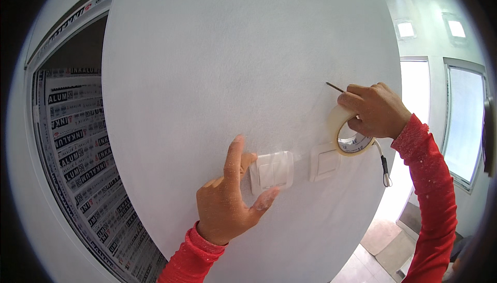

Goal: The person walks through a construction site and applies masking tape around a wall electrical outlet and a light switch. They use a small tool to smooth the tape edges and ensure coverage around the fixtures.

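Observation:
My left hand [228,195] is at the left edge of a white double light switch [273,172] on the white wall. Its index finger points up, and its thumb touches the lower edge of the switch; the fingers are apart. Clear tape appears to lie over the switch. Higher and to the right, my right hand [377,108] is closed around a roll of clear tape [335,126], which hangs in front of the wall. A thin dark rod [334,86] sticks out past its fingers; the rest of it is hidden in the hand.
A second white switch [326,163] sits right of the first, just below the roll. A short black-and-white cable [384,165] hangs near the wall's right side. At left is a frame [67,179] wrapped in printed film. Windows [462,122] and floor tiles [380,236] show at right.

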Demonstrator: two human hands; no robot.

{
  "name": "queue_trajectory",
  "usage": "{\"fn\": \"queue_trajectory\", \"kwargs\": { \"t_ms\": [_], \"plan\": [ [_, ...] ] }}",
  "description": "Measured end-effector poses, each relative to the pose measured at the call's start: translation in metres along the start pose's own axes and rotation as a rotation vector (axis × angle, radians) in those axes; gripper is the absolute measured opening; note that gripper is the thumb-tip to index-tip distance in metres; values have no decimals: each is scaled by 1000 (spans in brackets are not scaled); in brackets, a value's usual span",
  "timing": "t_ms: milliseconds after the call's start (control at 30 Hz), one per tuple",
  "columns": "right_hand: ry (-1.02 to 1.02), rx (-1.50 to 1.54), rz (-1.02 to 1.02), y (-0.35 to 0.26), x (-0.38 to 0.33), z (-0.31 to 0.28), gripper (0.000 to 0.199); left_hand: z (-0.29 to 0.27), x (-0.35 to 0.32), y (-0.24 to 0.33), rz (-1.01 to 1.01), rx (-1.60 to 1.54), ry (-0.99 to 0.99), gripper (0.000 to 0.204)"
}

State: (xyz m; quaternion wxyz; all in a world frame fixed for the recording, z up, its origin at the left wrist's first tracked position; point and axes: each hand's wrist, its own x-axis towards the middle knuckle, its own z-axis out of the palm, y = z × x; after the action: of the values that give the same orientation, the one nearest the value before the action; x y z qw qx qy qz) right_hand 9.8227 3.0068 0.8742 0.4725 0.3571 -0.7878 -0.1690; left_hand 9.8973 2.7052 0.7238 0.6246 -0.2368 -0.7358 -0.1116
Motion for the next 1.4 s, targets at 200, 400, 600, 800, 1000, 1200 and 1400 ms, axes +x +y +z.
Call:
{"fn": "queue_trajectory", "kwargs": {
  "t_ms": [200,400,600,800,1000,1200,1400],
  "plan": [
    [102,82,-25,-2,5,0,27,-11,5,1,-100,-157,-75,92],
    [88,39,-6,-3,2,2,28,-8,12,1,2,-171,-77,93],
    [25,46,18,-2,3,3,22,-3,22,-1,101,-14,-42,91],
    [19,126,15,-3,-5,3,24,0,28,4,200,119,-48,90],
    [-7,115,37,-4,-7,4,26,2,27,5,212,168,-122,97],
    [-65,63,51,-7,-3,2,30,5,28,1,253,163,-123,102],
    [-143,35,80,-13,0,-7,29,10,31,0,290,167,-103,100]
  ]
}}
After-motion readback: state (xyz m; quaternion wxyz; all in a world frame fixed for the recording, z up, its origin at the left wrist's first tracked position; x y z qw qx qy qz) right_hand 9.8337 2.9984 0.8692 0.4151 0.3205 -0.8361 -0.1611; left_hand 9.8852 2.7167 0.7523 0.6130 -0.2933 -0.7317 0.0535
